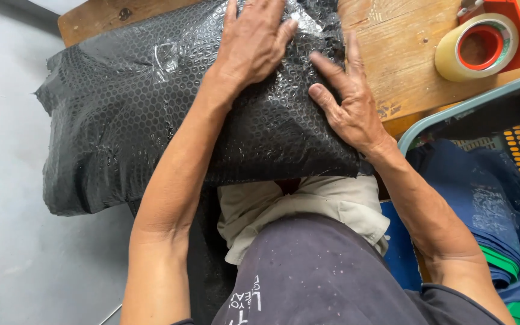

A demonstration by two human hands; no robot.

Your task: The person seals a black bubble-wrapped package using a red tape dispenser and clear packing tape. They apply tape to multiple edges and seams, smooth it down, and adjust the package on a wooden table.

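Note:
A bulky parcel wrapped in black bubble wrap [127, 114] lies across a wooden table [404, 54] and juts over its left edge. My left hand [254, 39] lies flat on the top of the parcel, fingers spread, pressing the wrap down. My right hand [347, 99] rests on the parcel's right end with fingers splayed over the fold. A patch of clear tape [165, 59] shows on the wrap to the left of my left hand. Neither hand holds anything.
A roll of clear packing tape in a red dispenser [482, 42] sits on the table at the upper right. A grey-green basket [452, 114] at the right holds folded blue and green cloth [489, 204]. A grey floor [7, 229] lies at the left.

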